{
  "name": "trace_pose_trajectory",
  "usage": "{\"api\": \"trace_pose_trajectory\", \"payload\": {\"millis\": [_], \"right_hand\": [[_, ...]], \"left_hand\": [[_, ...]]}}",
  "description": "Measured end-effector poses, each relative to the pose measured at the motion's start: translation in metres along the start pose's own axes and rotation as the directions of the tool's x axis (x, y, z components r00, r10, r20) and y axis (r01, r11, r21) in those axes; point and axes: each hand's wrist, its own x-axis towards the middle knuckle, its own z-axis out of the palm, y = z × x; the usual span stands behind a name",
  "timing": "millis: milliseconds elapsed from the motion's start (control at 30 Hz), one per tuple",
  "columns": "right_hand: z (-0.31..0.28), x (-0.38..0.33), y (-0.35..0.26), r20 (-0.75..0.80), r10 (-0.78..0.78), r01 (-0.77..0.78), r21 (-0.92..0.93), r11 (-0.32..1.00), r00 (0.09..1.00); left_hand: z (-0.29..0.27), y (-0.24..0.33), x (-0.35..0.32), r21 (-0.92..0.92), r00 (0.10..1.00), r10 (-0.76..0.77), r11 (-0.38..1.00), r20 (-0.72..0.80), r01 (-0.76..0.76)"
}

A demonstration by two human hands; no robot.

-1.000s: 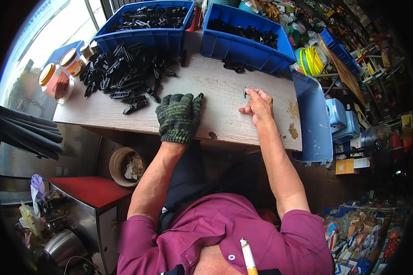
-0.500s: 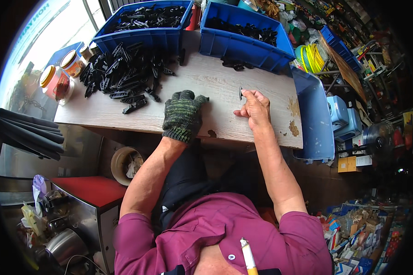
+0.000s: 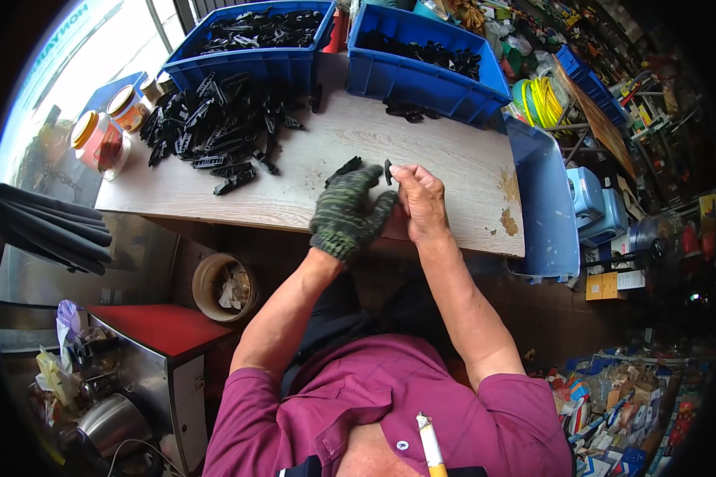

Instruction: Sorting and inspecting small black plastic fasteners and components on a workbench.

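Note:
My left hand (image 3: 347, 213), in a dark green and black knit glove, is over the table near its front edge. Its fingers close on a black plastic part (image 3: 344, 169), mostly covered by the glove, while the thumb stands apart toward the right. Bare, my right hand (image 3: 423, 200) pinches a small, thin dark piece (image 3: 388, 172) upright between thumb and fingertips, just beside the gloved fingers. What kind of piece it is I cannot make out. A loose pile of black plastic parts (image 3: 215, 127) lies on the table farther left.
Two blue bins of black parts, a left one (image 3: 247, 66) and a right one (image 3: 429, 86), stand at the back of the pale wooden table (image 3: 453, 159). Lidded jars (image 3: 95, 139) stand at left. A blue tub (image 3: 545, 207) adjoins the right edge; a round bucket (image 3: 208, 286) is below.
My left hand has moved right and now has a black plastic part in its fingers. My right hand has come left with the thin piece, so both hands are close together.

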Motion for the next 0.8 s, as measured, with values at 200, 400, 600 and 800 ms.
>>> {"api": "trace_pose_trajectory", "payload": {"millis": [200, 400, 600, 800], "right_hand": [[0.002, -0.005, 0.011, 0.011, 0.003, -0.003, 0.005, 1.000, 1.000], [0.008, -0.008, 0.003, -0.026, 0.002, -0.005, -0.084, 0.996, 1.000], [0.006, -0.002, 0.001, 0.106, 0.017, 0.002, -0.178, 0.984, 0.994], [0.003, -0.001, 0.009, 0.058, 0.004, 0.005, -0.155, 0.988, 0.998]], "left_hand": [[0.005, -0.003, 0.007, 0.231, 0.996, 0.090, 0.968, 0.024, -0.093], [0.002, 0.004, 0.004, 0.241, 0.992, 0.117, 0.965, -0.049, -0.102], [0.000, 0.005, 0.003, 0.224, 0.984, 0.170, 0.962, -0.053, -0.154], [-0.025, 0.000, 0.009, 0.493, 0.970, 0.224, 0.857, -0.099, -0.148]]}}
